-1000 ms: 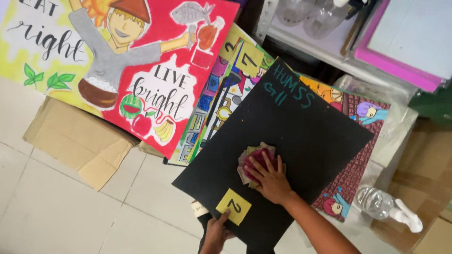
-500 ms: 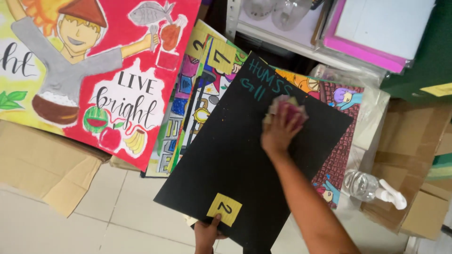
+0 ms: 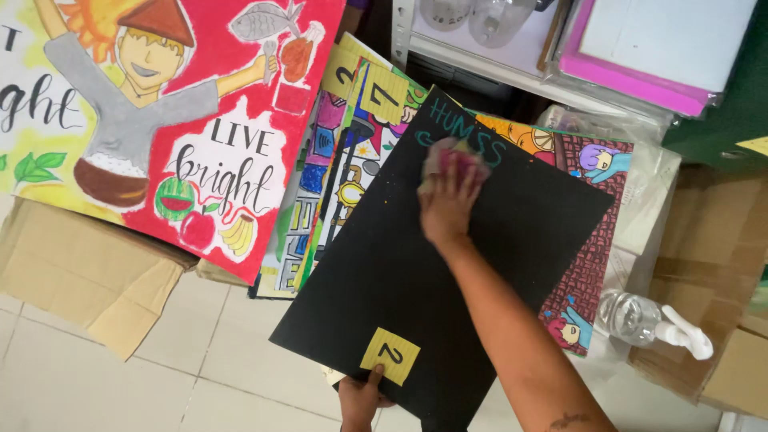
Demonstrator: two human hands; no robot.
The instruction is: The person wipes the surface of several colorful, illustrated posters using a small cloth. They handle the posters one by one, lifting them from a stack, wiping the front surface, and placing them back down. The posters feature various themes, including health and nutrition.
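The black board (image 3: 448, 264) is held tilted over a stack of painted posters, its lower edge near the bottom of the view and its upper corner reaching toward the shelf. The right hand (image 3: 446, 204) is stretched out from a long bare forearm and is pressed flat on a pink cloth (image 3: 454, 158), the fingers closed down over it, against the upper part of the board where teal chalk lettering is written. The left hand (image 3: 362, 398) is clamped on the board's lower edge, the thumb laid just beside a yellow paper tag (image 3: 390, 356) stuck there.

A large red and yellow poster (image 3: 160, 120) with a drawn figure in a pointed hat is spread to the left, partly over flattened brown cardboard (image 3: 88, 272) on the tiled floor (image 3: 120, 392). Several colourful posters (image 3: 344, 160) are fanned out under the board, and another with purple-haired figures (image 3: 588, 224) is seen at its right edge. A clear spray bottle (image 3: 648, 320) is laid on its side to the right, near cardboard boxes (image 3: 712, 264). A pink-framed board (image 3: 640, 80) is propped on the shelf above.

Most of the cloth is covered by the fingers, and part of the lettering is hidden under it. The left hand is cut off by the bottom edge, so only the thumb and knuckles are seen.
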